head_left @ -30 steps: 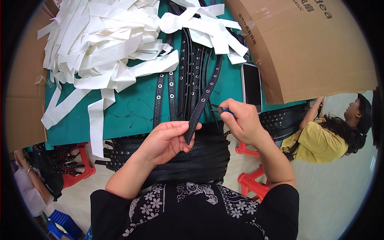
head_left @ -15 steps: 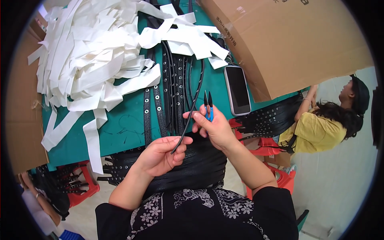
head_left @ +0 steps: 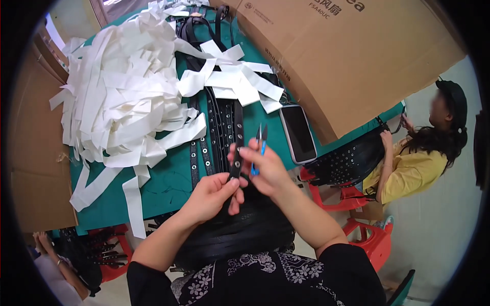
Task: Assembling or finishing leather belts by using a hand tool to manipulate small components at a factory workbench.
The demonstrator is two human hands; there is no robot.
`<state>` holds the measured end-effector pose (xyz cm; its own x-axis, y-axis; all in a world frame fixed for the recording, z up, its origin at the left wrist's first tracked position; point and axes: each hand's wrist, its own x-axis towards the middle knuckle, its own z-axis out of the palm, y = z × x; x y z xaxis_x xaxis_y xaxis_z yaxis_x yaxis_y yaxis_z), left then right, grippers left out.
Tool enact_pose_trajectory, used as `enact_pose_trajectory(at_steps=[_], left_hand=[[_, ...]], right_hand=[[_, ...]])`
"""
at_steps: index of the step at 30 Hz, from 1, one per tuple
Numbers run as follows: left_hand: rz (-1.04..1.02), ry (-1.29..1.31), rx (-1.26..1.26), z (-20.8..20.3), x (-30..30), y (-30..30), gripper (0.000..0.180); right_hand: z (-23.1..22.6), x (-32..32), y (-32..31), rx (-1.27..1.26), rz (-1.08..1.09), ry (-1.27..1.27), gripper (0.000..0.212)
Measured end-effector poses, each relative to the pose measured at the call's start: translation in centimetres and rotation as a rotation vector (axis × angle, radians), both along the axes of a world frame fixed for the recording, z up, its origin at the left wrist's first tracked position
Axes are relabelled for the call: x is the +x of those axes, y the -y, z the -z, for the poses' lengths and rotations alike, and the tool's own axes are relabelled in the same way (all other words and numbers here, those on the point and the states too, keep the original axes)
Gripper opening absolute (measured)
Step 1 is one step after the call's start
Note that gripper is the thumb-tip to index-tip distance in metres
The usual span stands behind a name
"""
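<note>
one strap point(head_left: 239, 128) in left hand point(head_left: 212, 195), right hand point(head_left: 270, 171) (latter holds snips point(head_left: 263, 147))

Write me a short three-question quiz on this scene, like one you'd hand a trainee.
1. Which hand holds the blue-handled snips?
2. True or false: the phone lies to the left of the big pile of white strips.
3. Fill the gap: the left hand grips a black strap set with a row of metal ____.

Key:
1. The right hand.
2. False; the phone is to the right of the pile.
3. Rings.
</note>
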<state>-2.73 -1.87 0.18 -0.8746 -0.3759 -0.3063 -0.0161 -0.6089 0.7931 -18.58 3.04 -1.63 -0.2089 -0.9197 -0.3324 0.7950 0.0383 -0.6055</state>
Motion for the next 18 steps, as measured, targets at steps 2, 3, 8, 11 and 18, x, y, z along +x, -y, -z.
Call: enact_pose_trajectory(at_steps=[2, 3, 8, 11, 18], left_hand=[[0.217, 0.162, -0.17, -1.1, 1.6, 0.5, 0.023], [0.277, 0.188, -0.174, -1.2, 2.9, 0.6, 0.023], [0.714, 0.348, -0.174, 0.7, 17.1, 1.0, 0.025], [1.595, 1.037, -0.316, 3.1, 27.1, -4.9, 0.038], [-0.07, 0.539, -0.76, -0.7, 14.5, -1.4, 0.039]], right_hand=[[-0.8, -2.2, 2.8, 0.012, -0.019, 0.077, 0.017], [-0.9, -3.4, 4.0, 0.002, 0.008, 0.114, 0.015], [-1.5, -7.9, 8.4, 0.062, 0.116, -0.026, 0.013], [-0.9, -8.2, 8.3, 0.086, 0.087, -0.031, 0.014], [0.9, -1.1, 1.6, 0.024, 0.002, 0.07, 0.019]])
